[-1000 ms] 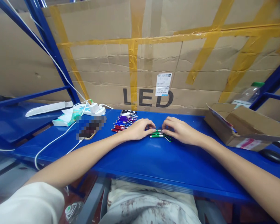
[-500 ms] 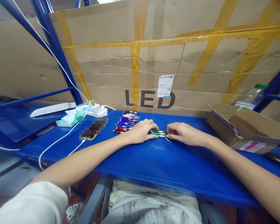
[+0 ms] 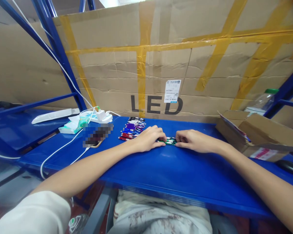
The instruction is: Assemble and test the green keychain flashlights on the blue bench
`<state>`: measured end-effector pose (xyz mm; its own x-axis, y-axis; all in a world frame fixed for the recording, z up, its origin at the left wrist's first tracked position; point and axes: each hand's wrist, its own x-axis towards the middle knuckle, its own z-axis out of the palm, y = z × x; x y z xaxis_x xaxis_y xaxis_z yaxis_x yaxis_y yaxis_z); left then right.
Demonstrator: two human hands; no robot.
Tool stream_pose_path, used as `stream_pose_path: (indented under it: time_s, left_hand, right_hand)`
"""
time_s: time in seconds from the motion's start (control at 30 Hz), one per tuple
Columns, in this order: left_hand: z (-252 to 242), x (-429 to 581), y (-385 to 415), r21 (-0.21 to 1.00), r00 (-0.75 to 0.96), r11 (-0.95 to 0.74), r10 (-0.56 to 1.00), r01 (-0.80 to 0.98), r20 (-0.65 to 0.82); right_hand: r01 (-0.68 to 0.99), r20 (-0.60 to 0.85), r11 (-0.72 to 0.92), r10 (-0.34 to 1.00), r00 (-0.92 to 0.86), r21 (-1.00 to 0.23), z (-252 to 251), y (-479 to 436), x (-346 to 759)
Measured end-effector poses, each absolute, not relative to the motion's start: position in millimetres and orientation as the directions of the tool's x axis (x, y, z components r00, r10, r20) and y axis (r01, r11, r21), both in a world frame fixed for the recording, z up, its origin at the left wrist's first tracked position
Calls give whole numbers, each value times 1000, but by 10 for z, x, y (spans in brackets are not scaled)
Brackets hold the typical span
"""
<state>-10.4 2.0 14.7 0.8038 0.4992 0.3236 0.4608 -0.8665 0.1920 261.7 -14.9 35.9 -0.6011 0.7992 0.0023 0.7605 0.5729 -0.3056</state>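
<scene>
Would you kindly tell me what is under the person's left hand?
Green pen-like items lie on the blue table, partly under the left hand, and reach toward the right hand. Anything else that the left hand covers cannot be seen.

2 hands (image 3: 151, 138), 1 phone (image 3: 97, 136), 1 power strip (image 3: 107, 118); pens (image 3: 170, 142) uncountable.

The left hand (image 3: 151, 139) and right hand (image 3: 194, 140) partly hid the green penlights (image 3: 170, 142); toward the desk's (image 3: 148, 172) left edge, pixelation masked the phone (image 3: 98, 144).
</scene>
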Motion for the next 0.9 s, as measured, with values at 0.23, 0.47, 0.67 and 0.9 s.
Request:
stream_pose_path:
  time_s: [0.23,0.47,0.67,0.9]
  left_hand:
    - [130,-103,30,181,797,-865,501,467,338]
    - [124,-102,33,168,784,-850,526,500,329]
    - [120,-102,19,174,829,-888,460,426,317]
    - [154,-89,-14,156,838,-885,466,439,284]
  right_hand:
    - [786,39,570,814,-579,-239,347,-125,2675]
    - [741,152,622,782,-604,-254,343,-120,2640]
    - [609,160,728,673,-722,-315,289,-184,2501]
    - [563,129,749,634,-763,-351,249,-203,2471]
